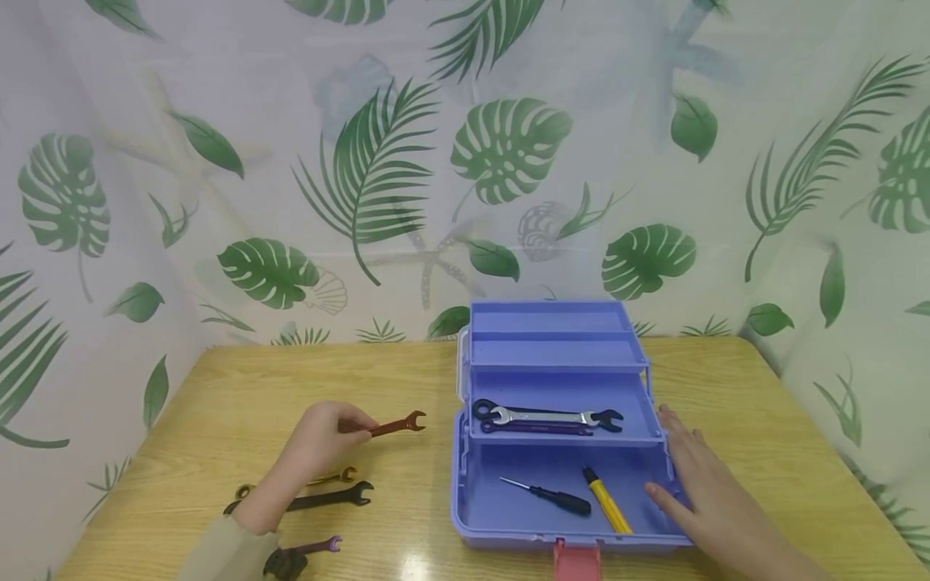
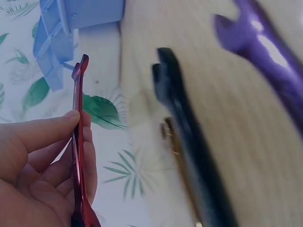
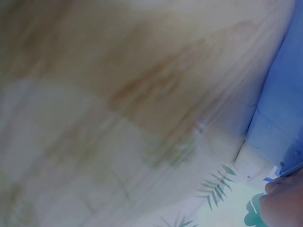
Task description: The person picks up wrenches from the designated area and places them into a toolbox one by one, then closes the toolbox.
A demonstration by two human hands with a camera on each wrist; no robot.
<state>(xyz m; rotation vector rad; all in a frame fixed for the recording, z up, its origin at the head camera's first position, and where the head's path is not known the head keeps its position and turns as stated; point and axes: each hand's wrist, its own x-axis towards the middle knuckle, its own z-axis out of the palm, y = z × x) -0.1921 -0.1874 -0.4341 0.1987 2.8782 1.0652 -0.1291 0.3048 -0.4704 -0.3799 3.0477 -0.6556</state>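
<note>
My left hand pinches a red wrench between thumb and fingers, left of the toolbox; its open-ended jaw points toward the box. In the left wrist view the red wrench runs along the fingers. The blue-purple toolbox stands with its tiers spread. Its lower tray bears a silver wrench, a black wrench and a purple wrench. In the bottom lie a black-handled screwdriver and a yellow-handled tool. My right hand rests along the box's right side, fingers extended.
On the wooden table near my left forearm lie a gold wrench, a black wrench and a purple wrench. A pink latch hangs from the box's front. Leaf-patterned cloth covers the wall behind.
</note>
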